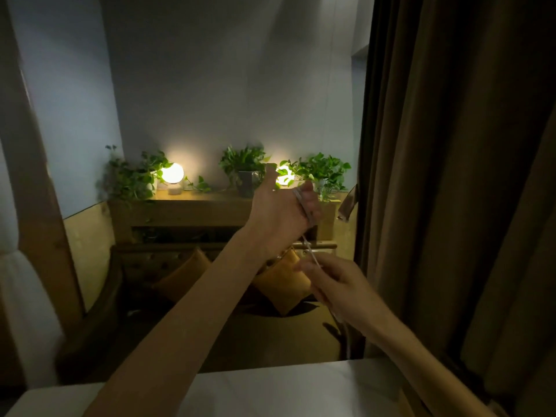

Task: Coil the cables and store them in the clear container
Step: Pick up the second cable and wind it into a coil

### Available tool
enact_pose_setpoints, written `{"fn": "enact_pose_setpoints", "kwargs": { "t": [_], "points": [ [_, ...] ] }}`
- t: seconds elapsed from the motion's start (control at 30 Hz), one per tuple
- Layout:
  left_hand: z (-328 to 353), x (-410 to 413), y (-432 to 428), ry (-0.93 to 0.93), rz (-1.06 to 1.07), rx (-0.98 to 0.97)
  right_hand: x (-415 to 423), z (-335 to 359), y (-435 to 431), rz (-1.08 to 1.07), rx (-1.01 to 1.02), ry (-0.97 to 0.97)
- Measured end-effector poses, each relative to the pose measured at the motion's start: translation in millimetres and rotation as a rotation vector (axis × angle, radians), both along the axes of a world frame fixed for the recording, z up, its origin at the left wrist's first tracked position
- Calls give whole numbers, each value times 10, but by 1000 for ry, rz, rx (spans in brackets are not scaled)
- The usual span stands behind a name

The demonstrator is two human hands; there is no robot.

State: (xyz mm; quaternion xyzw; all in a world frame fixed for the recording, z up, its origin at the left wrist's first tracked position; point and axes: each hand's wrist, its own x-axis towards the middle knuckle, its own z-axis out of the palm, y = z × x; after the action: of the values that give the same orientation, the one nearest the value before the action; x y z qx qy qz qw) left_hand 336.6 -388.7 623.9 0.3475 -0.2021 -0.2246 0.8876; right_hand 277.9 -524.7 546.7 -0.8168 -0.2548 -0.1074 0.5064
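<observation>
Head view is taking in a brown curtain (pixel 451 176) hanging along the right, a wooden shelf (pixel 192 206) carrying potted plants (pixel 243 164) and two glowing lamps (pixel 172 173), and a white tabletop (pixel 270 392) lying below. Left hand (pixel 279 212) is reaching up, fingers curled around loops of white cable (pixel 304 206). Right hand (pixel 340 284) is pinching the same cable lower down (its tail is trailing beneath, blurred).

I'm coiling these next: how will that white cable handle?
Likely floppy: the white cable wraps the left hand and droops below the right hand. Probably light, being thin. It may spring loose if released.
</observation>
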Motion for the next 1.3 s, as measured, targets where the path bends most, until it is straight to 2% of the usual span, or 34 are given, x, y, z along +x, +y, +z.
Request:
{"fn": "enact_pose_setpoints", "kwargs": {
  "t": [0.1,0.17,0.23,0.3,0.33,0.4,0.43,0.53,0.63,0.77,0.83,0.9,0.97,1.03,1.07,1.13,1.17,1.2,1.3],
  "points": [
    [-57,103,-13,-94,128,258,-154,79,-232,-154,-284,-219],
    [-154,33,-110,-179,161,490,-162,227,-424,-396,-543,-465],
    [-288,-67,-233,-258,142,673,-65,392,-575,-544,-718,-686],
    [-430,-170,-352,-353,38,764,71,528,-683,-577,-752,-811],
    [-482,-209,-389,-370,-28,750,147,579,-739,-573,-731,-846],
    [-488,-294,-402,-317,-137,637,281,582,-788,-460,-572,-798],
    [-470,-321,-384,-290,-182,570,348,529,-785,-369,-431,-696],
    [-415,-403,-340,-237,-270,476,422,331,-660,-45,-69,-194],
    [-397,-434,-343,-116,-326,370,344,30,-472,186,281,152],
    [-344,-340,-362,92,-265,90,252,-339,-190,7,272,106],
    [-289,-169,-359,26,-51,118,124,-409,-116,49,190,249],
    [-253,19,-289,-160,272,371,1,-469,-166,94,69,280],
    [-362,171,-168,-349,435,709,-68,-447,-307,53,-33,116],
    [-600,172,-145,-491,311,991,-17,-290,-492,-160,-241,-243],
    [-740,131,-162,-540,191,1027,49,-173,-574,-287,-355,-425],
    [-842,-107,-270,-470,6,937,201,61,-674,-407,-393,-646],
    [-818,-230,-321,-392,-71,831,273,150,-703,-372,-334,-645],
    [-759,-324,-361,-334,-134,695,337,210,-695,-285,-227,-559],
    [-526,-399,-320,-242,-207,351,380,91,-528,3,164,-32]
  ]
}}
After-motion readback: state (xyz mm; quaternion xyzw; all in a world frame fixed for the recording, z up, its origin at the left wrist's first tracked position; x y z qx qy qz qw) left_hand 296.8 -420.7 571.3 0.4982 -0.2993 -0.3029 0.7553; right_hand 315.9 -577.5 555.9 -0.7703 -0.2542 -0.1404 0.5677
